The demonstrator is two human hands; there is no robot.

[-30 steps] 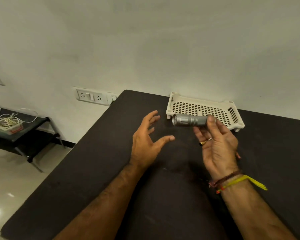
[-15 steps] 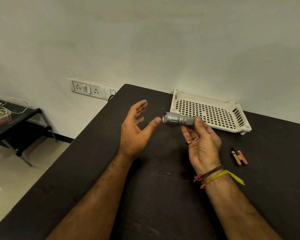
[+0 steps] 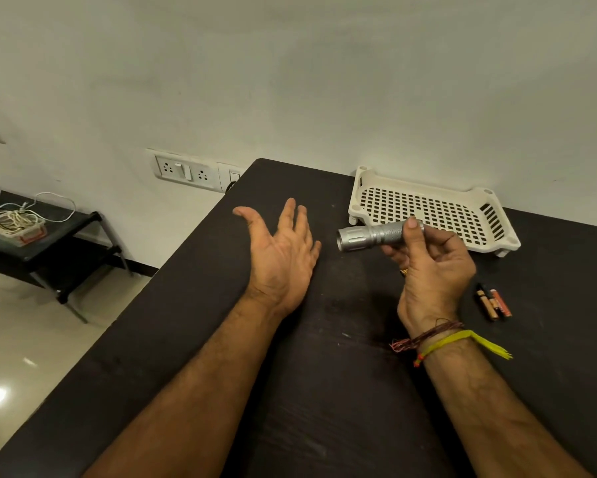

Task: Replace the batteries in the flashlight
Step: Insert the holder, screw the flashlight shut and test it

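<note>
1. Silver knurled metal flashlight (image 3: 376, 236): pinched at its tail end by the right hand (image 3: 431, 270), thumb on top and fingers curled beneath; held roughly level above the black worktop (image 3: 324, 391), wider head end pointing left toward the left hand (image 3: 283, 253); in the picture, just in front of the near-left corner of the tray.
2. Left hand: open, palm turned up and toward the flashlight, fingers straight and slightly spread, thumb splayed out to the left; holding nothing; close to the flashlight head but apart from it.
3. Small cluster of cylindrical batteries (image 3: 493, 303), black, copper and orange-red: lying side by side on the worktop to the right of the right wrist, toward the right edge, nearer than the tray.
4. Cream perforated plastic tray (image 3: 428, 208): sitting at the worktop's far edge against the wall, behind the flashlight.
5. Right wrist: wrapped in dark red thread (image 3: 428, 336) and a yellow band (image 3: 462, 341).
6. White wall socket panel (image 3: 193, 172): mounted on the wall just beyond the worktop's far-left corner.
7. Low black side table (image 3: 48, 236): standing on the floor off to the left, carrying a container of coiled white cable (image 3: 12, 224).
</note>
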